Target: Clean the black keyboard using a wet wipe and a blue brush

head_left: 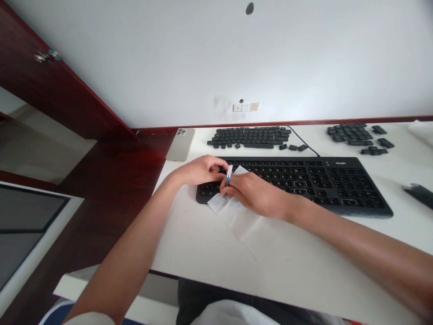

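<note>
A black keyboard (341,185) with its keycaps taken off lies on the white table, its bare switch sockets facing up. My right hand (257,194) is closed around a pair of cotton swabs (229,174) with blue stems, white tips pointing up, over the keyboard's left part. A white tissue (218,203) lies under that hand, partly over the keyboard's front edge. My left hand (206,170) rests at the keyboard's left end, close to the right fingertips. Its thumb and index finger curl toward each other; anything between them is hidden.
Loose black keycaps (250,135) sit in rows behind the keyboard, and another group (350,133) is at the back right. A phone (181,144) lies at the back left corner. At the right is a dark object (419,194). A cable (301,139) runs toward the wall.
</note>
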A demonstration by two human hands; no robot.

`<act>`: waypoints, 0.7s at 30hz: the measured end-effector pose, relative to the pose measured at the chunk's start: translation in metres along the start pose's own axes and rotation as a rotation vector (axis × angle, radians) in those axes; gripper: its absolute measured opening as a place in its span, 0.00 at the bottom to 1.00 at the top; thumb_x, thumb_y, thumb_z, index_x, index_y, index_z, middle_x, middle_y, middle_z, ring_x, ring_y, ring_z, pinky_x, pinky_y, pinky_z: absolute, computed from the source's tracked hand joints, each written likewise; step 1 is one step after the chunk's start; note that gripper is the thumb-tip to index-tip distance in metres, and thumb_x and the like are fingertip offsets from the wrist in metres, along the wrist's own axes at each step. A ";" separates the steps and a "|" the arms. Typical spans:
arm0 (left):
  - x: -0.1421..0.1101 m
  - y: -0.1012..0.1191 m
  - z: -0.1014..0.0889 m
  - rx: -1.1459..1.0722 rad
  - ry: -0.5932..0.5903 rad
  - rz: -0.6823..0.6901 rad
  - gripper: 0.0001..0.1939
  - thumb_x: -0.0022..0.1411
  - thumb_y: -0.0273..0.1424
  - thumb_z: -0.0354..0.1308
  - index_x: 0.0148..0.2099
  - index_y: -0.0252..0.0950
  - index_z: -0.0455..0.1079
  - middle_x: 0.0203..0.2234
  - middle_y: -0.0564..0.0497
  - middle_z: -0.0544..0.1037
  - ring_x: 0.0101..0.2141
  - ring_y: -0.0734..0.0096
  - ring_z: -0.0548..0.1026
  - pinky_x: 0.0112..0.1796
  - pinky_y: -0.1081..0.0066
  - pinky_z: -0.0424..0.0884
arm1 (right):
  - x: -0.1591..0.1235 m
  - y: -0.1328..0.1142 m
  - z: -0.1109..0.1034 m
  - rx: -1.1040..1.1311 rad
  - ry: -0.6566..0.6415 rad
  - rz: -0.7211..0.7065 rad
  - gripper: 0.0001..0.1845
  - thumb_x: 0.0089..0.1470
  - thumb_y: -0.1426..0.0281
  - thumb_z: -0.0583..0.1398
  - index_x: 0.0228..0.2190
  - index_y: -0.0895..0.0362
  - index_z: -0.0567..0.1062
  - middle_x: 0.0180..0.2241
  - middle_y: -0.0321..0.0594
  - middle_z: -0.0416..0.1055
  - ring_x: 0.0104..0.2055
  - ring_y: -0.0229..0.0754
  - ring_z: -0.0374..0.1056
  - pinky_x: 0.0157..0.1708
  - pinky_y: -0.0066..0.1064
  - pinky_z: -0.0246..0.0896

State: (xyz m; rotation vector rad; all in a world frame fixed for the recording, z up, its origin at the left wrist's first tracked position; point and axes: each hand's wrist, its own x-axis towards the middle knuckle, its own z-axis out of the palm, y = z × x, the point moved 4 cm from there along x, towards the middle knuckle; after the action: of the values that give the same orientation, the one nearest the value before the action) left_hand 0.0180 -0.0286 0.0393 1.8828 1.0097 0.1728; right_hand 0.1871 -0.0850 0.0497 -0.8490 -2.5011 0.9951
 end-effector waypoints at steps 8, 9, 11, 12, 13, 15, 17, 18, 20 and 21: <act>0.000 0.001 0.000 0.002 -0.006 0.005 0.16 0.63 0.38 0.62 0.50 0.35 0.79 0.19 0.59 0.64 0.22 0.76 0.58 0.26 0.73 0.53 | -0.002 0.000 0.000 0.029 -0.009 -0.023 0.13 0.70 0.72 0.53 0.40 0.58 0.78 0.37 0.42 0.79 0.38 0.43 0.75 0.40 0.33 0.64; 0.000 0.001 0.000 0.002 -0.007 0.002 0.16 0.63 0.38 0.62 0.50 0.35 0.79 0.19 0.59 0.65 0.22 0.76 0.58 0.26 0.73 0.53 | -0.002 0.001 0.000 0.021 0.003 -0.019 0.14 0.71 0.71 0.53 0.40 0.58 0.78 0.37 0.42 0.79 0.37 0.43 0.74 0.40 0.34 0.64; -0.001 0.002 0.001 -0.009 -0.010 0.010 0.16 0.64 0.38 0.62 0.50 0.35 0.79 0.20 0.58 0.66 0.22 0.76 0.59 0.26 0.73 0.53 | -0.002 0.002 0.000 0.041 0.006 -0.024 0.14 0.72 0.70 0.52 0.41 0.57 0.78 0.38 0.42 0.79 0.38 0.43 0.74 0.41 0.34 0.63; -0.001 0.003 0.001 -0.015 -0.011 0.018 0.16 0.64 0.39 0.62 0.49 0.35 0.79 0.20 0.58 0.66 0.22 0.77 0.58 0.26 0.73 0.53 | -0.002 0.004 -0.001 0.063 -0.004 -0.029 0.15 0.72 0.69 0.52 0.41 0.57 0.78 0.39 0.42 0.79 0.39 0.43 0.74 0.42 0.34 0.64; -0.001 0.004 0.001 -0.018 -0.011 0.026 0.16 0.64 0.39 0.62 0.48 0.35 0.79 0.19 0.58 0.66 0.22 0.77 0.58 0.26 0.73 0.53 | -0.003 0.006 -0.002 0.087 -0.017 -0.031 0.15 0.73 0.69 0.52 0.41 0.57 0.78 0.40 0.42 0.79 0.40 0.43 0.74 0.43 0.34 0.64; -0.002 0.005 0.001 -0.015 -0.007 0.031 0.15 0.64 0.39 0.63 0.48 0.36 0.80 0.19 0.59 0.65 0.21 0.77 0.57 0.25 0.73 0.52 | -0.004 0.011 -0.006 0.129 -0.033 -0.015 0.17 0.74 0.67 0.50 0.39 0.57 0.77 0.40 0.42 0.79 0.40 0.42 0.73 0.44 0.34 0.63; -0.002 0.005 0.000 -0.016 -0.008 0.027 0.14 0.64 0.37 0.63 0.48 0.36 0.80 0.19 0.59 0.64 0.22 0.77 0.56 0.25 0.73 0.52 | -0.004 0.016 -0.011 0.165 -0.024 0.000 0.19 0.74 0.65 0.50 0.37 0.57 0.76 0.39 0.42 0.79 0.38 0.42 0.72 0.43 0.34 0.63; -0.002 0.005 0.001 -0.021 -0.013 0.026 0.14 0.64 0.36 0.63 0.48 0.36 0.80 0.19 0.59 0.64 0.22 0.77 0.56 0.25 0.73 0.52 | -0.005 0.017 -0.013 0.184 -0.020 0.002 0.19 0.74 0.64 0.50 0.37 0.57 0.76 0.39 0.42 0.79 0.37 0.41 0.72 0.42 0.34 0.63; -0.002 0.005 0.001 -0.035 -0.024 0.030 0.13 0.63 0.35 0.62 0.48 0.36 0.80 0.20 0.59 0.67 0.22 0.77 0.58 0.26 0.73 0.53 | -0.004 0.018 -0.014 0.208 -0.024 0.002 0.19 0.74 0.63 0.50 0.38 0.57 0.76 0.38 0.41 0.78 0.38 0.41 0.72 0.42 0.33 0.63; -0.002 0.005 0.001 -0.041 -0.028 0.033 0.13 0.63 0.34 0.62 0.48 0.36 0.80 0.21 0.58 0.69 0.22 0.77 0.59 0.26 0.73 0.54 | -0.004 0.018 -0.014 0.210 -0.026 0.004 0.19 0.74 0.62 0.50 0.39 0.57 0.77 0.38 0.41 0.78 0.39 0.41 0.73 0.43 0.33 0.63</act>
State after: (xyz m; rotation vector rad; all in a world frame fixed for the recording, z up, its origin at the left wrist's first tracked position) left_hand 0.0206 -0.0315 0.0434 1.8606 0.9493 0.1844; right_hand 0.2045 -0.0702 0.0463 -0.7810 -2.3632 1.2507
